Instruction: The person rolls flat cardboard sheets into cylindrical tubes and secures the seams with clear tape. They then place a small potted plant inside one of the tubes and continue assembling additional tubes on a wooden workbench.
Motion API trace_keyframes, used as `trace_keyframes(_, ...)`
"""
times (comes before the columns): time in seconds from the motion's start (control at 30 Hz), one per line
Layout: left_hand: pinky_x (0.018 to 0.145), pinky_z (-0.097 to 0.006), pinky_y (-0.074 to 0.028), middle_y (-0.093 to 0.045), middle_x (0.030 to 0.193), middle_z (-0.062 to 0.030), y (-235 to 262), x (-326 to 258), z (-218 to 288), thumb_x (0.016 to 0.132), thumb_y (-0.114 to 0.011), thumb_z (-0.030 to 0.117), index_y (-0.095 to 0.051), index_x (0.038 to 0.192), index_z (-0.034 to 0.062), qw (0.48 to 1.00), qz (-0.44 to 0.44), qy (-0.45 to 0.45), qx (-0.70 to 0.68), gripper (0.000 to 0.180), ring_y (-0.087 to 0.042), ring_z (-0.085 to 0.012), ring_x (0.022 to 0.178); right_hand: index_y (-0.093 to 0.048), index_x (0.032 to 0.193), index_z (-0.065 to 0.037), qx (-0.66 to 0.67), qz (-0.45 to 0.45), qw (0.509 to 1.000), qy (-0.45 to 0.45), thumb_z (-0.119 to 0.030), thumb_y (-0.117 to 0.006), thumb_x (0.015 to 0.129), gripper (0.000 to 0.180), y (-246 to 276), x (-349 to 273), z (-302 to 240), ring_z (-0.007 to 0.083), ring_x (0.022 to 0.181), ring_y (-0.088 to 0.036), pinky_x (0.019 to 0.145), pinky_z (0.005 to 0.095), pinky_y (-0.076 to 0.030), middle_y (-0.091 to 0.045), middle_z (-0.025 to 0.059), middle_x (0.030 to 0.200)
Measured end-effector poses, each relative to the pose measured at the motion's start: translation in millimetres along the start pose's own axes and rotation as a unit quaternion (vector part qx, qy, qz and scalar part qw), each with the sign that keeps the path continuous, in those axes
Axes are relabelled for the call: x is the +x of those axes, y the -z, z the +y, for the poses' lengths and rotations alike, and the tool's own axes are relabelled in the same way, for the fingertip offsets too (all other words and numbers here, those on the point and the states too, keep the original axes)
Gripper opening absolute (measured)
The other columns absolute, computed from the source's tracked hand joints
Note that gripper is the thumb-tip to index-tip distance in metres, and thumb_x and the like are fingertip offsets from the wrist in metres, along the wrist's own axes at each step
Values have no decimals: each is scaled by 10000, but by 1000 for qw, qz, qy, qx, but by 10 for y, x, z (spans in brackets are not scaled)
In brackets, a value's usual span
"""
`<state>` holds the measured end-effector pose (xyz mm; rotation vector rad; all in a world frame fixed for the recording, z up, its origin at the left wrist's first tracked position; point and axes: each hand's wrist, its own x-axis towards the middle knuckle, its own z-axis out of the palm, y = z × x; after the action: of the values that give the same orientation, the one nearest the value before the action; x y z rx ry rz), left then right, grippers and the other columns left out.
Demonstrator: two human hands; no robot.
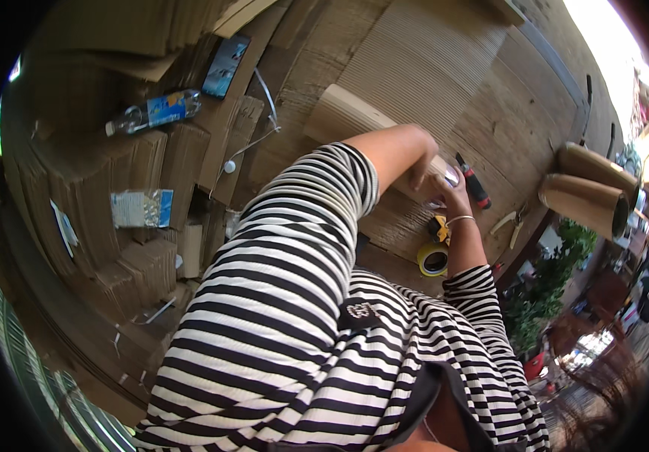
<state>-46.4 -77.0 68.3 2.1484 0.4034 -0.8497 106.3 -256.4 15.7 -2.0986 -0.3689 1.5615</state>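
A long, folded piece of cardboard (362, 109) lies slantwise on the wooden table, its near end at my hands. My left hand (421, 160) bends over this end, its fingers curled down against it and partly hidden by the wrist. From the right, my right hand (455, 197), with a bracelet at the wrist, closes round the same end. Something shiny and clear (451, 176) shows at its fingers; I cannot make out what it is. Just right of that hand lies a red and black handled cutter (475, 185). A yellow and black tool (439, 227) rests nearer to me.
Beside my right forearm sits a yellow tape roll (433, 261). Pliers-like handles (514, 223) lie farther right, near brown cardboard tubes (586, 205). Corrugated sheet (422, 60) covers the far table. Stacked cardboard (106, 166), a plastic bottle (160, 110) and a phone (226, 66) are at left.
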Motion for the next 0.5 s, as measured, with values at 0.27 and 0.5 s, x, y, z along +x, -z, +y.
trace_keyframes(0.27, 1090, -421, -471, -680, 1348, -134, -698, 758, 11, 776, -809, 416, -671, 1350, 88, 999, 7, 0, -51, 675, -617, -275, 1294, -354, 1550, -149, 83, -67, 992, -63, -265, -848, 839, 873, 49, -346, 269, 268, 1061, -700, 732, 405, -646, -634, 88, 1287)
trace_keyframes(0.5, 1096, -446, -456, -662, 1378, -116, -780, 766, 79, 753, -827, 449, -661, 1369, 113, 992, 48, -23, -113, 721, -597, -277, 1318, -262, 1590, -50, -549, -40, 797, 249, -301, -881, 756, 1069, 21, -566, 205, 451, 1453, -347, 1186, 496, -348, -248, 265, 1617)
